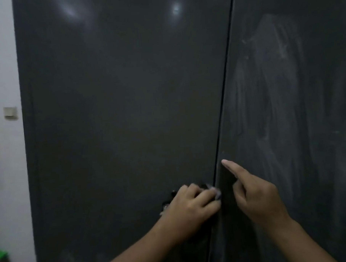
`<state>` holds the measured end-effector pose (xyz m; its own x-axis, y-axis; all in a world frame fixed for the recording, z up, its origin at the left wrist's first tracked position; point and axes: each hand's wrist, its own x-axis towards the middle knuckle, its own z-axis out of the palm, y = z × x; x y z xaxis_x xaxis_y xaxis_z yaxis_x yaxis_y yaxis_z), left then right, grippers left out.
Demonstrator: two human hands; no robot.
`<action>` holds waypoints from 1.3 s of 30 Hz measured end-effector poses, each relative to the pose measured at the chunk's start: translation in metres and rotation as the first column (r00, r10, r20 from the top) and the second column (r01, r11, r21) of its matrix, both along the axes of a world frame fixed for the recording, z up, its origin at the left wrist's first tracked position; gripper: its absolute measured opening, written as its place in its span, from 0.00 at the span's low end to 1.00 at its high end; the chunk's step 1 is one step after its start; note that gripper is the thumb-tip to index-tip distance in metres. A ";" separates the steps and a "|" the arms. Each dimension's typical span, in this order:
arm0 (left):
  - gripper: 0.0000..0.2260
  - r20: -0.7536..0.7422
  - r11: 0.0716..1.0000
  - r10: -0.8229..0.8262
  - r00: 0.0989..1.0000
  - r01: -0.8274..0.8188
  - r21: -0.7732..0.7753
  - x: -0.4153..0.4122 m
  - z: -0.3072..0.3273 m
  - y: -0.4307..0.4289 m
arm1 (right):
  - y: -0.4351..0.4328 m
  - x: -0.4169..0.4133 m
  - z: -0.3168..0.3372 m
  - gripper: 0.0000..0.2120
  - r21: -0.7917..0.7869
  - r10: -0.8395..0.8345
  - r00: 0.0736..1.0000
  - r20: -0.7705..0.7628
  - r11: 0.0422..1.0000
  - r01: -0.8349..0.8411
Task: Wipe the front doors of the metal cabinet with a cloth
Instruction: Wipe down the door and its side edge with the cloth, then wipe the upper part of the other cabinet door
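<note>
Two dark doors of the metal cabinet point(127, 113) fill nearly the whole view, meeting at a thin vertical seam point(224, 93) that leans slightly and serves as the landmark. Far left of the seam, past the cabinet's outer edge, stands a pale wall point(0, 59) with a small square switch plate point(10, 112) on it, and something green point(1, 255) sits low at the frame's corner, too blurred to name. The left door point(118, 133) is smooth and evenly dark, with two soft light reflections near its top. Just left of the seam, low down, the left hand point(191, 205) has its fingers curled and bunched together over a small cloth point(215, 192), of which only a pale bit shows at the fingertips; hand and cloth press against the left door right at the seam's edge. Dark shapes peek out beside the knuckles, but what they are cannot be told. Just right of the seam, the right hand point(258, 196) has its index finger stretched out straight, the tip on or very near the right door point(298, 165) beside the seam, while the other fingers are folded in. Further right of the seam, the right door carries a broad, pale, streaky smear point(275, 82) running down its face.
</note>
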<state>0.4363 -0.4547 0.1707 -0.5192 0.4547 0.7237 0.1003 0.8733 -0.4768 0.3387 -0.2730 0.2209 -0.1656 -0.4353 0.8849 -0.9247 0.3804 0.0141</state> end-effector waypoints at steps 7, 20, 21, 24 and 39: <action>0.13 -0.148 0.999 0.024 0.989 -0.021 0.024 0.037 0.051 -0.048 | -0.004 -0.005 -0.021 0.42 0.253 0.016 0.999 -0.033 0.968 -0.007; 0.13 -0.552 0.853 0.128 0.824 0.193 0.486 0.005 0.236 -0.007 | 0.001 0.005 0.006 0.35 0.386 -0.011 0.997 -0.071 0.922 0.038; 0.13 -0.498 0.862 0.105 0.861 0.171 0.478 -0.001 0.231 -0.001 | 0.003 0.007 0.013 0.31 0.334 0.013 0.999 -0.041 0.943 0.002; 0.16 -0.358 0.777 0.081 0.930 0.166 0.607 -0.016 0.222 0.017 | 0.006 0.016 0.042 0.26 -0.013 0.158 0.973 0.170 0.987 -0.158; 0.20 -0.264 0.381 -0.479 0.837 0.469 0.797 -0.014 0.241 0.062 | -0.031 0.011 0.152 0.41 -0.176 -0.211 0.976 -0.057 0.964 0.199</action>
<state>0.4219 -0.3931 0.4116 -0.4250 -0.1506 0.8926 0.6278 0.6614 0.4105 0.3498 -0.3041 0.3730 -0.1661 -0.2433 0.9556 -0.8254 0.5646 0.0002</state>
